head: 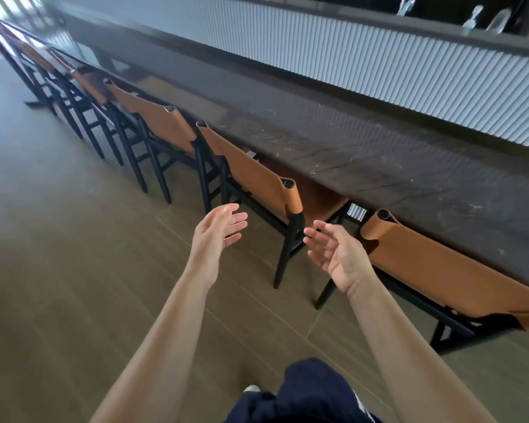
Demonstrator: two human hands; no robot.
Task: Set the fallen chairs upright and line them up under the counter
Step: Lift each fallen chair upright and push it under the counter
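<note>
Several chairs with tan leather backs and black frames stand upright in a row, tucked under the long dark counter. The middle chair is right in front of me, with another chair to its right and one more chair to its left. My left hand hovers with straight fingers just left of the middle chair's back, touching nothing. My right hand hangs with relaxed fingers just right of that chair's black back post, also holding nothing.
A white ribbed wall panel rises behind the counter, with glassware on the upper ledge. Tiled floor stretches to the left. My dark shorts and a shoe show at the bottom.
</note>
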